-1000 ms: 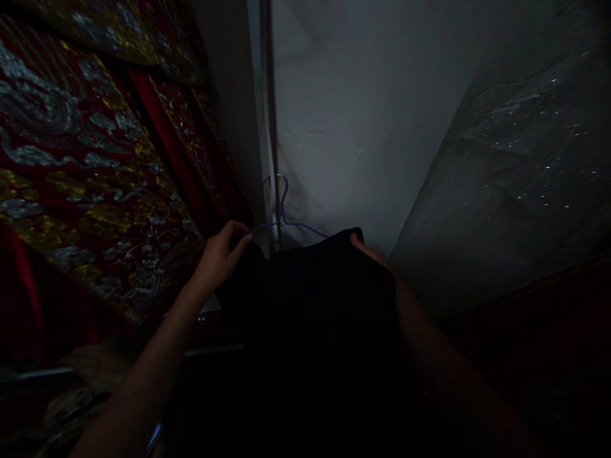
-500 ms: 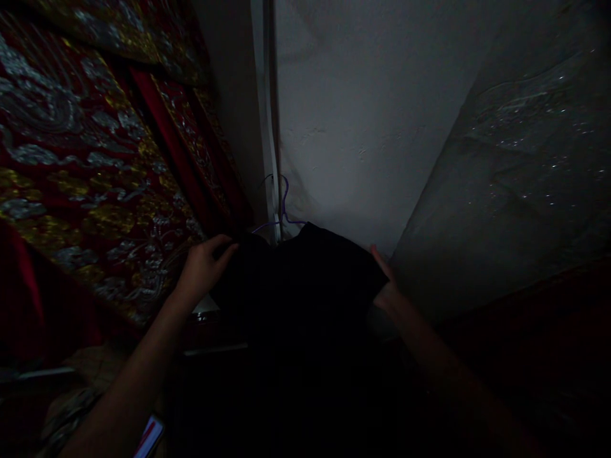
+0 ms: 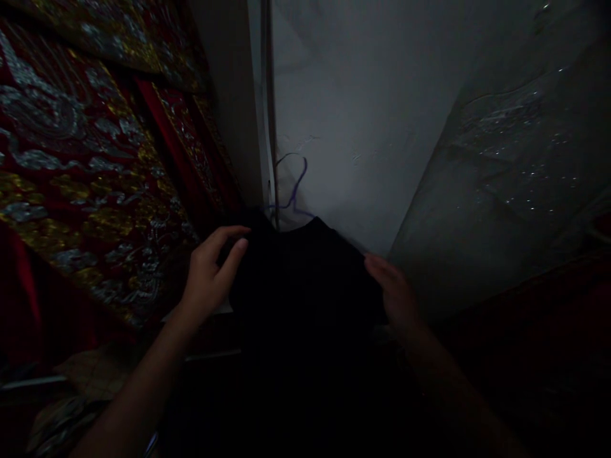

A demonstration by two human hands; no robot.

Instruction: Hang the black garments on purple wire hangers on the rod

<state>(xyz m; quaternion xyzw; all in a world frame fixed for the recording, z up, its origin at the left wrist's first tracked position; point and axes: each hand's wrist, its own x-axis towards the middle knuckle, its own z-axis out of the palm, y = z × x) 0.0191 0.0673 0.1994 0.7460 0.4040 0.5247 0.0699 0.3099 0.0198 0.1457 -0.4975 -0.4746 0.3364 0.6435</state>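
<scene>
A black short-sleeved top (image 3: 305,299) hangs in front of me, its folds lost in the dark. The thin purple hanger (image 3: 294,191) rises from its neckline, hook upward. At the left shoulder, my left hand (image 3: 210,270) has its thumb and fingers apart, their tips at the edge of the cloth. On the opposite side, my right hand (image 3: 397,291) rests its outstretched fingers against the outer edge of the top; its thumb is hidden.
Red cloth with gold and silver embroidery (image 3: 100,165) fills the left side. Behind the top stands a pale wall (image 3: 363,114) with a vertical strip (image 3: 265,95) running down it. A shiny plastic-like sheet (image 3: 506,172) covers the right side. The lower area is very dark.
The hanger's hook has shifted right and up, away from the strip. My left fingers have parted from a pinch on the cloth. My right hand has moved onto the outside of the sleeve.
</scene>
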